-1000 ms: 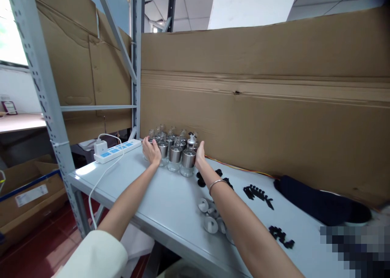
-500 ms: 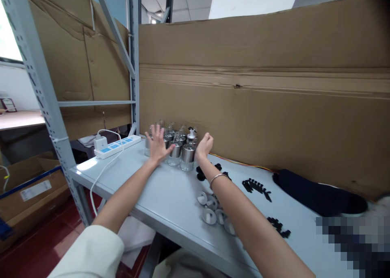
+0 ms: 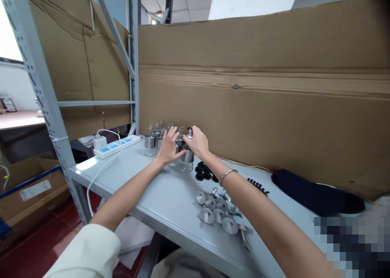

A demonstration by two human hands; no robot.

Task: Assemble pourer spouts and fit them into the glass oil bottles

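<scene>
Glass bottles with silver metal sleeves (image 3: 150, 141) stand bunched at the back of the table, several of them. My left hand (image 3: 170, 148) is open at the front of the bunch, its fingers stretched over the bottles behind and its thumb reaching to the nearest right bottle (image 3: 187, 156). That bottle carries a silver and black top (image 3: 189, 132). My right hand (image 3: 198, 142) is closed round this top from the right, hiding part of it. Below my right forearm lie round silver pieces (image 3: 220, 205) and round black pieces (image 3: 203, 170).
A white power strip (image 3: 117, 145) with a plugged-in charger and cable sits left of the bottles. Small black parts (image 3: 258, 186) lie right of my forearm, before a dark cloth item (image 3: 313, 192). Cardboard (image 3: 258, 119) walls the back; a metal post (image 3: 45, 91) rises at left.
My right hand has moved left, from beside the bottles onto the topped bottle. My left hand has shifted right, closer to that bottle. More of the silver and black pieces shows.
</scene>
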